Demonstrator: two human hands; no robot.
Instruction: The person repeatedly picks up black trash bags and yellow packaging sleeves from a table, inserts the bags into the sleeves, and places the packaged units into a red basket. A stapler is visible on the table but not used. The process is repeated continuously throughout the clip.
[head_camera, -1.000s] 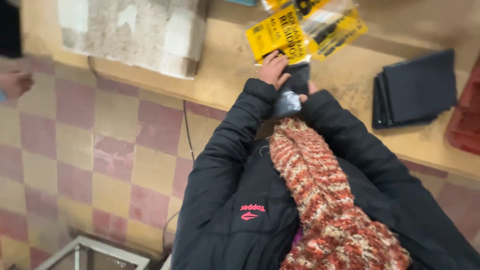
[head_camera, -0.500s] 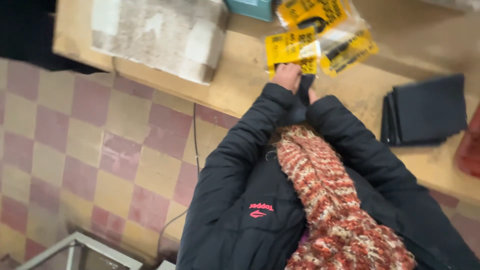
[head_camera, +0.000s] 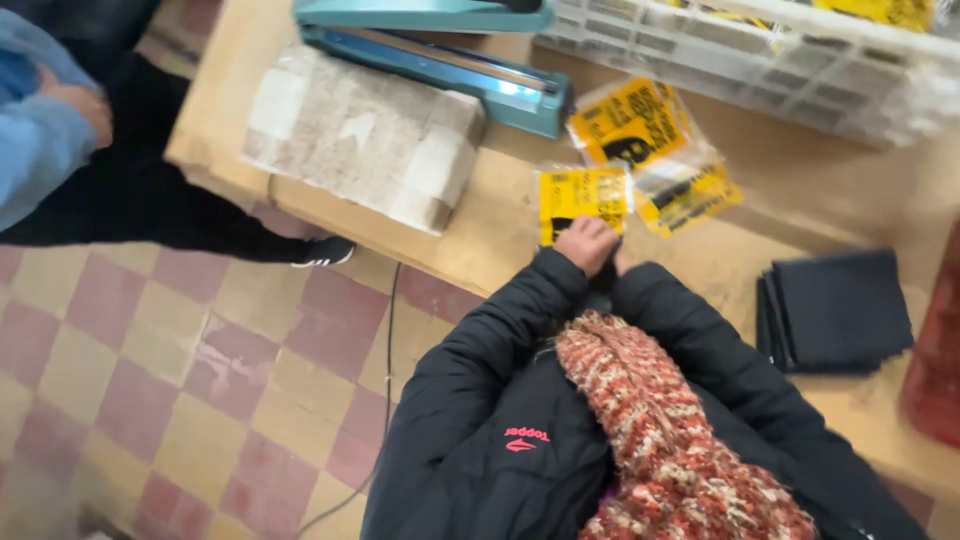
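Head view: my left hand (head_camera: 588, 243) curls its fingers onto a yellow-printed clear plastic packet (head_camera: 582, 200), pinning it flat on the wooden tabletop (head_camera: 500, 225). I cannot tell my right hand's grip; it is hidden.

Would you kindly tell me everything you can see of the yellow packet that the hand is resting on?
The yellow packet is a flat, clear, glossy plastic bag with a yellow printed card inside bearing black markings. It lies flat on the wooden table, near its front edge, beside more packets of the same kind. The left hand rests on its lower edge and covers that part. Whether the packet is sealed cannot be told.
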